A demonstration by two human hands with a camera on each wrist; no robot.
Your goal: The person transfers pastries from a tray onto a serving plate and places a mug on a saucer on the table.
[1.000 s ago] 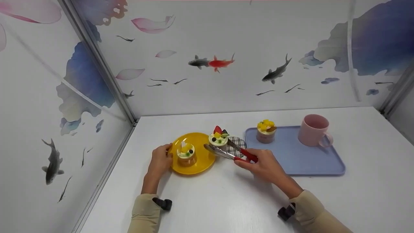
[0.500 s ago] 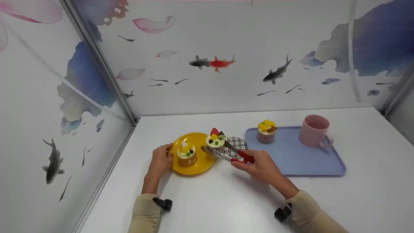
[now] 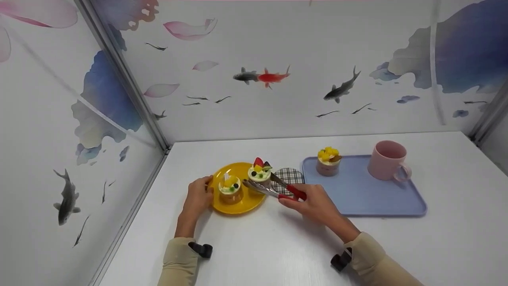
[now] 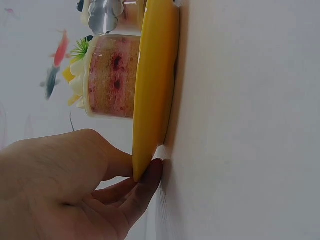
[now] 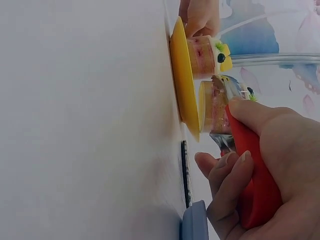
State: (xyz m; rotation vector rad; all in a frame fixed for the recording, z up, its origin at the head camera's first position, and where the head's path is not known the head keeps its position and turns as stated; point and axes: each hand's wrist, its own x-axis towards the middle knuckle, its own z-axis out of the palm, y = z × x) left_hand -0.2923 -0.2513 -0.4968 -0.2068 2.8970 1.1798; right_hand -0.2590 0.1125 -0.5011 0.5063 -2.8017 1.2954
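My left hand (image 3: 198, 197) pinches the left rim of a yellow plate (image 3: 247, 203), thumb on top and fingers beneath, as the left wrist view shows. On that plate stands a dessert cup (image 3: 230, 190) with yellow fruit and cream over layered cake. In my right hand (image 3: 314, 203) is a pair of red-handled metal tongs (image 3: 293, 191). Their tips grip a second dessert cup (image 3: 259, 173), topped with strawberry and berries, upright over the plate's right part. In the right wrist view this cup (image 5: 215, 107) is close to the plate's surface; whether it touches is hard to tell.
A round checked coaster (image 3: 289, 176) lies between the plate and a blue tray (image 3: 377, 202). On the tray stand a mango-topped dessert cup (image 3: 328, 162) and a pink mug (image 3: 387, 161). Printed wall panels (image 3: 278, 115) border the white table at the back and left.
My right hand has moved left with the tongs, carrying the strawberry-topped dessert cup from the plate's right edge further over the plate. My left hand keeps its place on the rim.
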